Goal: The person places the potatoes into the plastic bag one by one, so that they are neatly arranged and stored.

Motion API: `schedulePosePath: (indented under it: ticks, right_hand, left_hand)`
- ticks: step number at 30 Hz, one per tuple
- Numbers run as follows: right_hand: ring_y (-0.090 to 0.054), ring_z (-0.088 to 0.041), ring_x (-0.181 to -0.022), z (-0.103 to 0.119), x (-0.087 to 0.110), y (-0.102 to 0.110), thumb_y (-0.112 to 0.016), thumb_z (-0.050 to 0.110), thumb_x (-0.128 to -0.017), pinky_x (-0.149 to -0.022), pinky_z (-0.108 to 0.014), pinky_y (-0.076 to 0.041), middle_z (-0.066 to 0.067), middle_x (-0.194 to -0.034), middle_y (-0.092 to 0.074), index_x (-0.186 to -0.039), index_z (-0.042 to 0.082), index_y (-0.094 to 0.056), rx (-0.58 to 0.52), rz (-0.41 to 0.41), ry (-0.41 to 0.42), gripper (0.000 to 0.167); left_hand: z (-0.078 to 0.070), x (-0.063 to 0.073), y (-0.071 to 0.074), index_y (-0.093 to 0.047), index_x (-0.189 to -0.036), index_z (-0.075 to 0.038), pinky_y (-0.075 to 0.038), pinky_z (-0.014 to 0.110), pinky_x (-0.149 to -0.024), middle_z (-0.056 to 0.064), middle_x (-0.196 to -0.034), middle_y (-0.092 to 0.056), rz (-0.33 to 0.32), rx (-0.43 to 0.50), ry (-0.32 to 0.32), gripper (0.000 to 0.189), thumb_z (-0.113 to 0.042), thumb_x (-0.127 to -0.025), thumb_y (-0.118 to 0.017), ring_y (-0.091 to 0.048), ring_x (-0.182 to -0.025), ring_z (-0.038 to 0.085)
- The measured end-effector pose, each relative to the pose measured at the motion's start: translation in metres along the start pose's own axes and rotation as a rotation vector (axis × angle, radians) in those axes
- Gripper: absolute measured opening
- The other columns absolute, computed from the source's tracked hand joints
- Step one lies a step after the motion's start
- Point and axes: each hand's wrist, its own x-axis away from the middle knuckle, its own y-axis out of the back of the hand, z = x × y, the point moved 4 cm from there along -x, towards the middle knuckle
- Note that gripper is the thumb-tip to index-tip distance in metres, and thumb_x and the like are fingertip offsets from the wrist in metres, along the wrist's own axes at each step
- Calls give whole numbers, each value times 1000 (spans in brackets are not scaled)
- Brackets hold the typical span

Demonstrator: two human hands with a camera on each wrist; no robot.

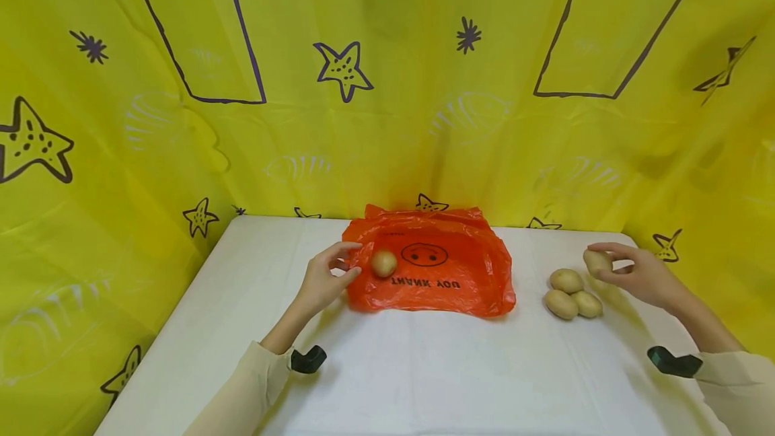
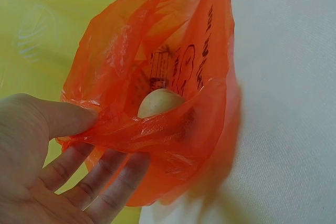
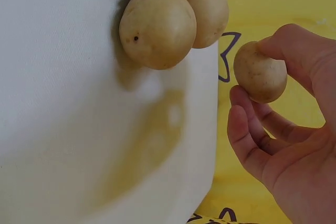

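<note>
An orange plastic bag [image 1: 478,261] printed with a pig snout and "THANK YOU" lies with its mouth spread at the back middle of the table. My left hand [image 1: 323,280] pinches its left rim between thumb and fingers, plainly seen in the left wrist view. Inside the bag sits one potato [image 2: 160,102]. Over at the right, my right hand [image 1: 643,276] grips another potato [image 3: 261,72] by thumb and fingertips, raised above the tabletop. Just left of that hand, three more potatoes [image 1: 562,303] lie clustered together.
A white-covered table [image 1: 460,375] spreads below both hands. Yellow curtains [image 1: 393,140] with starfish and shell drawings rise behind it and at both sides. Dark bands [image 1: 309,359] sit at both wrists over light sleeves.
</note>
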Motion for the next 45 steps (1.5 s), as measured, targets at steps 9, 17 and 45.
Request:
schedulePosePath:
  ticks: [9,17,45]
  right_hand:
    - [-56,12,-87,12,4,2,-79,20,-92,-68,-20,-54,28,-119,-48,-132,2,-65,-31,-19,2,46]
    - [-59,8,-86,24,8,2,-79,14,-91,-66,-19,-54,37,-117,-49,-130,4,-66,-60,-39,42,43]
    - [-63,-14,-65,69,16,-12,-78,5,-90,-53,-25,-48,34,-120,-57,-130,9,-66,-161,20,118,42]
  left_hand:
    - [-2,1,0,-68,-126,-8,-58,26,-63,15,-106,-71,-1,-11,7,41,5,-88,-75,-69,-83,29]
    - [-1,2,0,-68,-126,-8,-58,25,-63,15,-105,-71,-5,-2,1,41,5,-88,-75,-70,-83,28]
    - [-1,1,-1,-68,-126,-8,-58,25,-62,14,-106,-70,7,-5,18,40,4,-88,-75,-69,-85,28]
